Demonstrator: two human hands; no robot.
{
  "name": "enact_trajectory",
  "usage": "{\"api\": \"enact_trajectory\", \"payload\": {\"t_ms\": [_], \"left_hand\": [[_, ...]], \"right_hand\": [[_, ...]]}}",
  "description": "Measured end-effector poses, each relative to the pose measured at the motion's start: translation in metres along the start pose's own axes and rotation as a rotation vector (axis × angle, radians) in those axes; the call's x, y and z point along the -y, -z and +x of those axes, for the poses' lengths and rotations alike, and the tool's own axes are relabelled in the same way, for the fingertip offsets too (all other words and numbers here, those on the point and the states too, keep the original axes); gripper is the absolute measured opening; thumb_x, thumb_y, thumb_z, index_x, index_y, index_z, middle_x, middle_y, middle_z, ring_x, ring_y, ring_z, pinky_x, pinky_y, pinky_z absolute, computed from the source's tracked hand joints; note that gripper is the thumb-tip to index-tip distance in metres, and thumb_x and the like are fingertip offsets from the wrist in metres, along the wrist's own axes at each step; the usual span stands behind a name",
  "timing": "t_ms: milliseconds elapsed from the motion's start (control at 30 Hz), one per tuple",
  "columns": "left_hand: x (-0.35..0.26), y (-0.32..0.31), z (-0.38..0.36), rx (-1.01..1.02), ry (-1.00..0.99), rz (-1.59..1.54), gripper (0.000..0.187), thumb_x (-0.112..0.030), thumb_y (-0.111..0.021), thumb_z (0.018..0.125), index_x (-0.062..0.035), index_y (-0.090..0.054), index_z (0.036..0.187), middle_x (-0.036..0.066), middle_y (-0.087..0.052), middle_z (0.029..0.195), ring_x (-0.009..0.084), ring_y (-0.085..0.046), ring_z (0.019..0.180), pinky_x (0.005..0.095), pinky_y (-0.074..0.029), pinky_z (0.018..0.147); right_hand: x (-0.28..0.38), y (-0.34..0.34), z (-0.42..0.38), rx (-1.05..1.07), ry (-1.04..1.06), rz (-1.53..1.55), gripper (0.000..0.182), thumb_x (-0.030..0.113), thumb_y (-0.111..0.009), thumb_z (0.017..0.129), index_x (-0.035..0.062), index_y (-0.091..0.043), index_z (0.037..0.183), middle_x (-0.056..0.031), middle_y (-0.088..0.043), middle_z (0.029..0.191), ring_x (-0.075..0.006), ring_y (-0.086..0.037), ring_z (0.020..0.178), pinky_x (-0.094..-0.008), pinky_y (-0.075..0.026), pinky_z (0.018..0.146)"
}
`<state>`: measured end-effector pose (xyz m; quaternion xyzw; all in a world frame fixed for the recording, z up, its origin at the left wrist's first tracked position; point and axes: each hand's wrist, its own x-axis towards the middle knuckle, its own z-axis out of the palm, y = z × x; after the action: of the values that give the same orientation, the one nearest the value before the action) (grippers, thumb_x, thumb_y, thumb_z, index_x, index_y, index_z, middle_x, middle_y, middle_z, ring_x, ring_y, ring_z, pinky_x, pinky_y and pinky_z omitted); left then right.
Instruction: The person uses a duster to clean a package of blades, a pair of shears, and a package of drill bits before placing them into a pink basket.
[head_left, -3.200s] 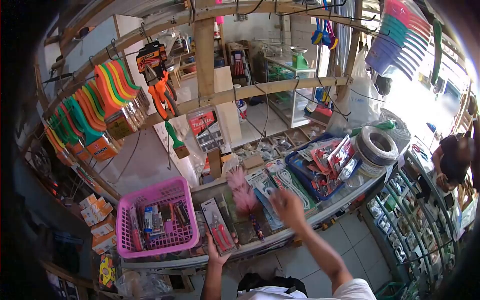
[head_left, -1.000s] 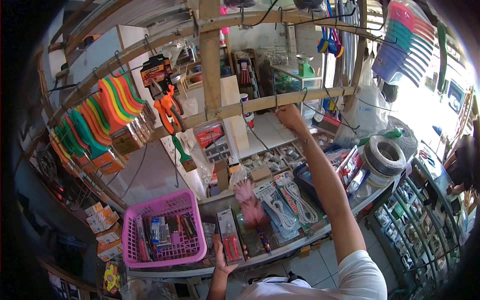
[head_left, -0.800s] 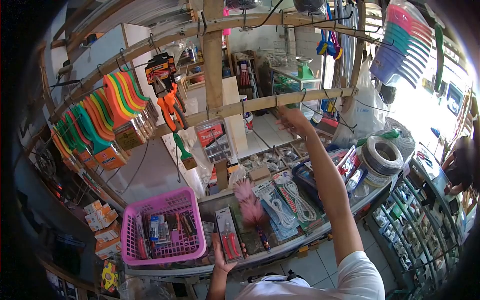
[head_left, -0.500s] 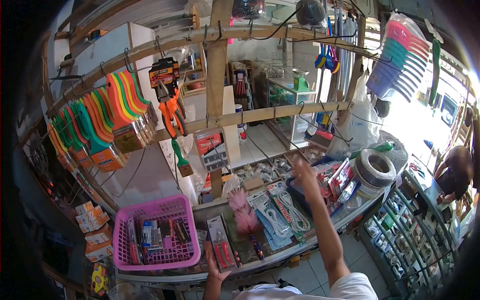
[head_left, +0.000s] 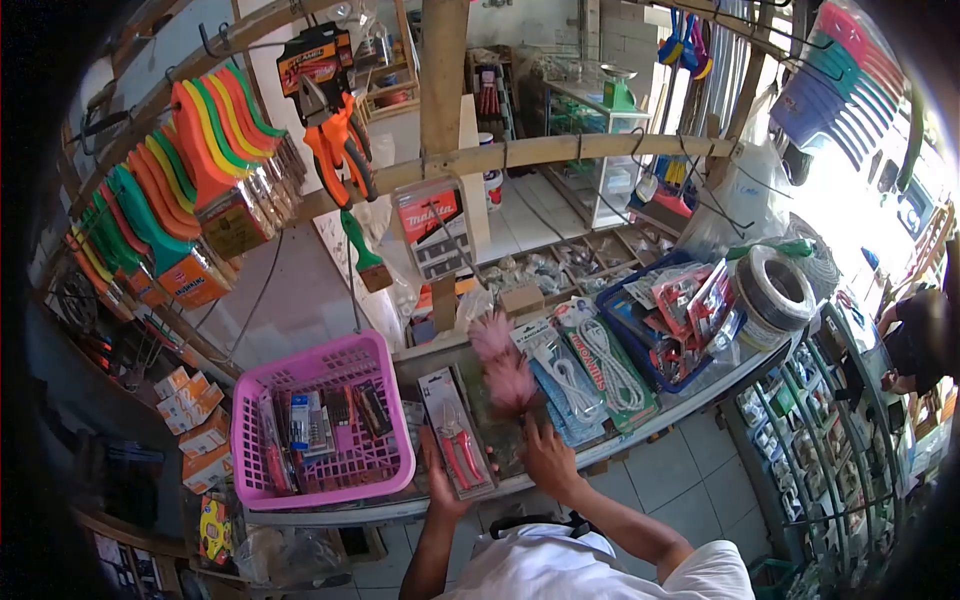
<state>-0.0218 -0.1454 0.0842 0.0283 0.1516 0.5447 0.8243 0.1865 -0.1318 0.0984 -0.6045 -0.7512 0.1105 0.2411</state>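
My left hand grips the lower left side of a boxed pair of red-handled pruning shears, held upright at the counter's near edge. My right hand is closed at the handle end of a pink feather duster; the handle is mostly hidden under the fingers, and the feathers look blurred. Just right of the duster lie a packaged white cord on blue cloth and another cord on a green card. Left of the shears stands a pink plastic basket with packaged tools inside.
A blue tray of packaged items and wire coils occupy the counter's right. Paint brushes, orange pliers and a drill-bit pack hang from wooden rails ahead. A person is at the far right.
My right hand has come down and left from over the blue tray to the feather duster's handle. My left hand still holds the shears pack. The view has tilted downward.
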Motion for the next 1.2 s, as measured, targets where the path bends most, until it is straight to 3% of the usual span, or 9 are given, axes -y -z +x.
{"api": "enact_trajectory", "payload": {"t_ms": [167,233,300,367,533,967,1067,1133,1200], "left_hand": [[0.001,-0.002,0.0,-0.04,-0.054,-0.005,0.07,-0.069,-0.036,0.095,-0.0118,-0.055,0.13,0.022,-0.066,0.107,0.0426,-0.068,0.089,0.0577,-0.059,0.073],[-0.003,0.027,0.005,0.088,0.053,-0.074,0.077,-0.072,-0.032,0.094,-0.0113,-0.049,0.137,0.025,-0.062,0.118,0.0481,-0.065,0.098,0.0607,-0.054,0.083],[-0.003,0.029,0.008,0.098,0.107,-0.036,0.078,-0.072,-0.033,0.093,-0.0112,-0.049,0.138,0.025,-0.062,0.119,0.0475,-0.064,0.099,0.0597,-0.053,0.087],[-0.002,0.043,0.008,0.108,0.151,-0.047,0.078,-0.072,-0.039,0.092,-0.0091,-0.05,0.137,0.023,-0.062,0.122,0.0454,-0.062,0.107,0.0586,-0.049,0.096],[-0.004,0.036,0.008,0.116,0.202,-0.027,0.077,-0.069,-0.042,0.093,-0.0067,-0.049,0.138,0.024,-0.061,0.123,0.0404,-0.065,0.106,0.0561,-0.051,0.094],[-0.006,0.049,0.004,0.113,0.194,0.064,0.077,-0.069,-0.038,0.094,-0.0087,-0.044,0.142,0.026,-0.061,0.123,0.0418,-0.063,0.108,0.0558,-0.052,0.092],[-0.01,0.053,0.004,0.169,0.239,0.003,0.075,-0.067,-0.04,0.094,-0.0098,-0.044,0.142,0.025,-0.06,0.125,0.0417,-0.062,0.111,0.0583,-0.05,0.095],[0.004,0.06,0.003,0.041,-0.113,0.437,0.075,-0.068,-0.041,0.094,-0.0101,-0.045,0.142,0.028,-0.06,0.123,0.0444,-0.062,0.109,0.0583,-0.051,0.093],[-0.005,0.058,0.007,0.067,0.058,0.14,0.074,-0.067,-0.042,0.093,-0.0102,-0.046,0.141,0.026,-0.061,0.122,0.0437,-0.062,0.109,0.0585,-0.052,0.09]], "right_hand": [[-0.041,-0.029,0.004,0.04,-0.053,0.373,0.061,0.021,-0.062,0.092,0.0089,-0.037,0.146,-0.0153,-0.063,0.087,-0.0298,-0.066,0.075,-0.0372,-0.052,0.063],[-0.056,-0.022,-0.004,0.179,-0.235,0.91,0.052,0.02,-0.055,0.097,0.0083,-0.041,0.146,-0.0068,-0.059,0.092,-0.0138,-0.054,0.066,-0.0309,-0.045,0.058],[-0.046,0.024,-0.013,0.242,-0.51,1.2,0.056,0.018,-0.055,0.097,0.0105,-0.037,0.149,0.0014,-0.053,0.076,-0.0065,-0.042,0.056,-0.0242,-0.036,0.049],[-0.053,0.052,-0.025,0.282,-0.465,1.361,0.059,0.021,-0.057,0.098,0.0076,-0.034,0.151,0.0001,-0.055,0.077,-0.0053,-0.04,0.054,-0.024,-0.032,0.047],[-0.079,0.09,-0.048,0.431,-0.441,1.155,0.037,0.021,-0.06,0.098,0.0063,-0.061,0.132,-0.0019,-0.062,0.088,-0.003,-0.04,0.057,-0.0208,-0.031,0.05],[-0.085,0.092,-0.04,0.217,-0.374,0.995,0.035,0.021,-0.065,0.096,0.0047,-0.065,0.127,0.0052,-0.063,0.081,-0.0012,-0.042,0.062,-0.0195,-0.034,0.052],[-0.087,0.099,-0.04,0.35,-0.359,0.983,0.034,0.018,-0.066,0.095,0.004,-0.066,0.126,0.004,-0.066,0.084,-0.0013,-0.044,0.063,-0.0181,-0.037,0.054],[-0.089,0.096,-0.042,0.381,-0.291,0.941,0.032,0.018,-0.067,0.095,0.0033,-0.067,0.124,0.0032,-0.068,0.088,-0.0022,-0.048,0.064,-0.0182,-0.038,0.054],[-0.081,0.099,-0.043,0.284,-0.403,1.008,0.031,0.017,-0.067,0.094,0.0031,-0.068,0.122,0.0021,-0.069,0.089,-0.0029,-0.051,0.067,-0.0185,-0.04,0.055]]}}
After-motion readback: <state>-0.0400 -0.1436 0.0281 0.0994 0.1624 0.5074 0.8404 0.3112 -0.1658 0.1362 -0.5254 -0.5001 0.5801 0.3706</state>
